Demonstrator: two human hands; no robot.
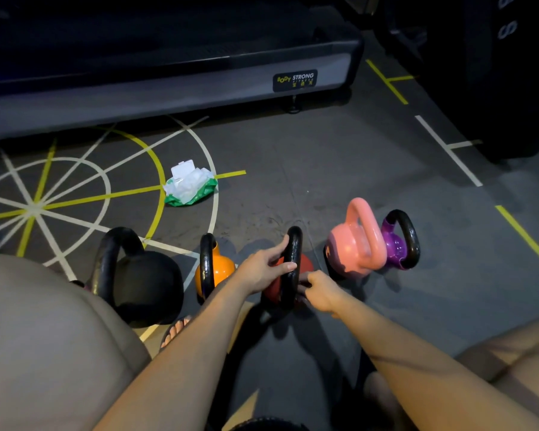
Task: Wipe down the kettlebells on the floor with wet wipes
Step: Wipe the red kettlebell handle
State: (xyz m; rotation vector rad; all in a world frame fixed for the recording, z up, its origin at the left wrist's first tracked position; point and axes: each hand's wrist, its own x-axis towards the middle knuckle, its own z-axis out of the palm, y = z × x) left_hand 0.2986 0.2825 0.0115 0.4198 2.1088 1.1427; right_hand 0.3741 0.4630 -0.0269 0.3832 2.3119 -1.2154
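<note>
Several kettlebells stand in a row on the dark gym floor. My left hand (263, 269) grips the black handle of the red kettlebell (294, 265) in the middle. My right hand (319, 290) is curled against the right side of that bell; a wipe in it is not visible. To the left are an orange kettlebell (213, 269) and a large black kettlebell (143, 281). To the right are a pink kettlebell (355, 247) and a purple kettlebell (397, 244) with a black handle. An open pack of wet wipes (190, 185) lies on the floor beyond them.
A treadmill base (168, 88) runs across the back. Dark equipment (511, 88) stands at the back right. My bare knees fill the lower left and lower right corners, and a sandalled foot (175, 331) rests by the black kettlebell. Painted lines cross the floor.
</note>
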